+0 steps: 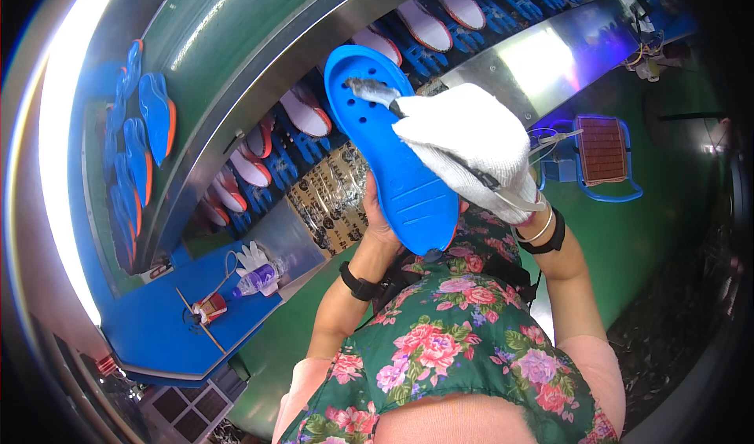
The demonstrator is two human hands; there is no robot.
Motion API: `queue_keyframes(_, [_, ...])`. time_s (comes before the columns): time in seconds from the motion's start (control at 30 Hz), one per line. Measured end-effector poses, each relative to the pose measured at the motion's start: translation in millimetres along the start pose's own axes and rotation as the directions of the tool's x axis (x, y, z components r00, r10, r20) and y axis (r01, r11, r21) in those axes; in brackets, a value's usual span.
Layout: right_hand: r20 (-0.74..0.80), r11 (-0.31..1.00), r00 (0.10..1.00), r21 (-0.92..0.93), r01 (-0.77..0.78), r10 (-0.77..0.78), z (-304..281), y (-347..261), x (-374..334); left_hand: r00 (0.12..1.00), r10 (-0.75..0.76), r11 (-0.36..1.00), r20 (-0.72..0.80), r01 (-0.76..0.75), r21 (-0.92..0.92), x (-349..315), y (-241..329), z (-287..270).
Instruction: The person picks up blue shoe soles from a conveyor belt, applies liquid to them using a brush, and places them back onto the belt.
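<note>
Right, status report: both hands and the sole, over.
Left hand grips blue sole from below. Gloved right hand holds brush on it. Nothing blocking.

Single head-worn fisheye view, looking steeply down from close above the wearer's chest and raised hands; conveyor line point(259, 43) bends across upper left

Bright, saturated colours, blown-out glare along left rim, heavy fisheye bending, dark vignetted corners

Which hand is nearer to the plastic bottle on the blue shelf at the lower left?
Left. The left hand grips the blue sole from behind, on the side toward the plastic bottle. The gloved right hand, holding a brush, is farther right.
</note>
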State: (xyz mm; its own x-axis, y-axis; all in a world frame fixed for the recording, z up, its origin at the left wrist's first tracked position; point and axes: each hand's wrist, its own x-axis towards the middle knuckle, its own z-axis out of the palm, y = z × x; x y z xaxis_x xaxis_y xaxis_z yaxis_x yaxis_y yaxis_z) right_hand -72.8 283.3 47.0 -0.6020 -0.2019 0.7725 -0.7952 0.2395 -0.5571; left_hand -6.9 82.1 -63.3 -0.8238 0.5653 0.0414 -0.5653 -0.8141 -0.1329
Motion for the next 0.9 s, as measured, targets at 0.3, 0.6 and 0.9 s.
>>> queue_keyframes(0.3, [0.075, 1.000, 0.997, 0.005, 0.006, -0.007, 22, -17, -20, 0.876, 0.224, 0.713, -0.426, 0.151, 0.685, -20, 4, 2])
queue_keyframes(0.6, [-0.039, 0.994, 0.994, 0.031, -0.103, 0.104, 28, -13, -27, 0.892, 0.289, 0.770, -0.348, 0.000, 0.638, -5, 12, 4])
queue_keyframes(0.9, [-0.108, 0.944, 0.957, 0.225, -0.240, 0.269, 28, -14, -42, 0.860, 0.430, 0.689, -0.274, -0.117, 0.715, 16, 7, 21])
